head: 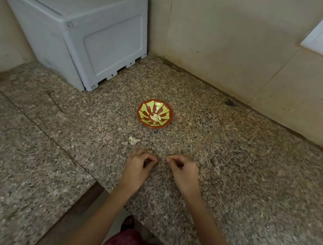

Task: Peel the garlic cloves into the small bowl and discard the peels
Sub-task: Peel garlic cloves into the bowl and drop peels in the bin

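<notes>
Two hands, the left hand and right hand, sit low over the counter, fingers curled to thumbs, nothing visible in either. Beyond them lies a loose garlic piece. Farther off, peeled cloves sit in the small bowl. Pale peel scraps could easily go unnoticed on the speckled stone.

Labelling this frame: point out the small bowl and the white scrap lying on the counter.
small bowl (163, 111): head view, patterned inner wall.
white scrap (133, 140): head view, its middle.
</notes>
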